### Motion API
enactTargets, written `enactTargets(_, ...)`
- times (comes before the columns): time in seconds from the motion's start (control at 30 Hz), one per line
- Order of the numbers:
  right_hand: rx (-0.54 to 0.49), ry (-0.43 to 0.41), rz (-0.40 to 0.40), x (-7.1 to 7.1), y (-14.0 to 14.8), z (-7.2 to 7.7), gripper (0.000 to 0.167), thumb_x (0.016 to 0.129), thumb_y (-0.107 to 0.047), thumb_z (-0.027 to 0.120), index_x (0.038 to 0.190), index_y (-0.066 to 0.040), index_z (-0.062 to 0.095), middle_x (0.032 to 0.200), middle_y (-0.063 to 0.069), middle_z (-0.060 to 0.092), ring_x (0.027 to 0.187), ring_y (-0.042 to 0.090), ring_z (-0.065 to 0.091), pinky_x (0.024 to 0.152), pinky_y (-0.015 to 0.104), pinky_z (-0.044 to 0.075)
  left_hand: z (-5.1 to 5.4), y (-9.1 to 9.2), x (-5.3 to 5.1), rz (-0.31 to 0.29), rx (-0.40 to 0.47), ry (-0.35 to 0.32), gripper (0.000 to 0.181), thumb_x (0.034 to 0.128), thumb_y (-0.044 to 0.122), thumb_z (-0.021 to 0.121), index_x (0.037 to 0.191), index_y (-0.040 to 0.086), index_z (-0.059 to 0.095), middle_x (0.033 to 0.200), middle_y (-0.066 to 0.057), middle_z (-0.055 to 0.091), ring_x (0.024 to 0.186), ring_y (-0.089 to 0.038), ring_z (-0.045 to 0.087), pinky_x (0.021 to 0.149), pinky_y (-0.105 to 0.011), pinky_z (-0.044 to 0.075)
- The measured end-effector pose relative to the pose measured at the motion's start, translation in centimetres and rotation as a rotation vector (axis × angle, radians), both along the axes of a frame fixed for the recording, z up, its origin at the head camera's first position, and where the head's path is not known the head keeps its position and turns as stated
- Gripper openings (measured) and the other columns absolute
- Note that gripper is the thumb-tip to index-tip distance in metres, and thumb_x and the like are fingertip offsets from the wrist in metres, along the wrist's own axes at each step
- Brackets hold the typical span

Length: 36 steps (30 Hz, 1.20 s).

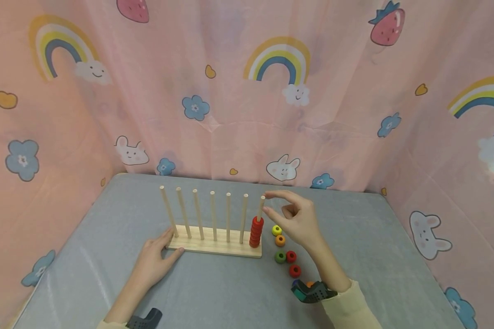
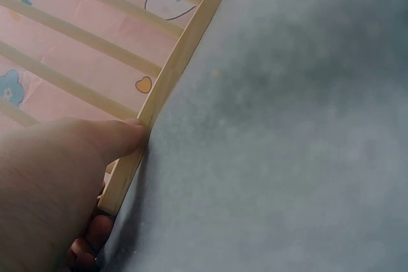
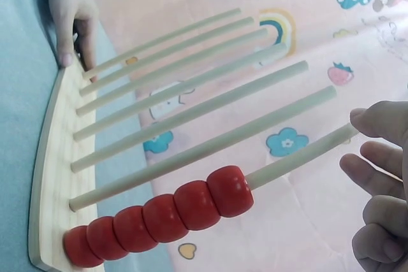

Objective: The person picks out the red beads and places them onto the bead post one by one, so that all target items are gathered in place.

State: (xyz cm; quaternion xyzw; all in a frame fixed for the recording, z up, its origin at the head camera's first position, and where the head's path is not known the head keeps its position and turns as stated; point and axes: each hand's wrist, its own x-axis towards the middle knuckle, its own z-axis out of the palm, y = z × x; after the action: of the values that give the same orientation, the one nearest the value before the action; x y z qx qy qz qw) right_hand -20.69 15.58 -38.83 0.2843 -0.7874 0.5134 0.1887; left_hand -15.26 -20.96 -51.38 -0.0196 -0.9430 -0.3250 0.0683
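Observation:
A wooden peg rack [image 1: 207, 247] with a row of upright pegs stands on the table. Several red beads [image 1: 255, 233] are stacked on its rightmost peg, and the right wrist view shows the top red bead [image 3: 229, 192] slightly tilted. My left hand [image 1: 154, 260] grips the base's left end, thumb [image 2: 124, 138] on the front edge and other fingers around the end, partly hidden. Beside the top of the bead-bearing peg is my right hand [image 1: 298, 217], thumb and index finger apart on either side of the tip. No bead is between them.
Right of the rack lie loose beads: yellow [image 1: 274, 232], orange [image 1: 277, 242], green [image 1: 277, 259] and red [image 1: 292, 274] among them. A blue and an orange bead are partly hidden by the right wrist camera [image 1: 313, 293]. A patterned pink curtain [image 1: 238, 146] surrounds the grey table [image 1: 214, 292].

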Motion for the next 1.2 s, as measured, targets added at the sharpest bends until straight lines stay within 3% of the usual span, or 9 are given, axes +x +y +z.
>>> enactTargets(0.47, -0.008, -0.015, -0.017, 0.4, 1.7, -1.0, 0.033, 0.088, 0.005, 0.083, 0.119, -0.006, 0.078, 0.105, 0.010, 0.079, 0.041, 0.001, 0.022, 0.037, 0.022, 0.022, 0.0, 0.0, 0.0, -0.001, -0.002, 0.004, 0.071, 0.0988, 0.031, 0.078, 0.154, -0.004, 0.050, 0.159, -0.022, 0.049, 0.127, -0.049, 0.055, 0.102, -0.066, 0.049)
enactTargets(0.9, -0.011, -0.049, -0.109, 1.5, 4.1, -2.5, 0.031, 0.089, 0.005, 0.082, 0.118, -0.005, 0.079, 0.103, 0.007, 0.076, 0.042, -0.003, 0.022, 0.036, 0.022, 0.022, -0.1, 0.0, -0.2, 0.000, -0.005, -0.006, 0.072, 0.0985, 0.032, 0.078, 0.154, -0.004, 0.050, 0.159, -0.022, 0.049, 0.129, -0.049, 0.055, 0.104, -0.066, 0.047)
enactTargets(1.2, -0.022, -0.082, -0.158, 2.2, 5.8, -3.6, 0.032, 0.090, 0.004, 0.082, 0.120, -0.005, 0.078, 0.100, -0.003, 0.076, 0.041, -0.003, 0.020, 0.035, 0.023, 0.022, -0.1, -0.1, -0.1, -0.002, -0.003, -0.010, 0.072, 0.0989, 0.032, 0.077, 0.155, -0.003, 0.050, 0.160, -0.022, 0.049, 0.129, -0.048, 0.055, 0.104, -0.066, 0.048)
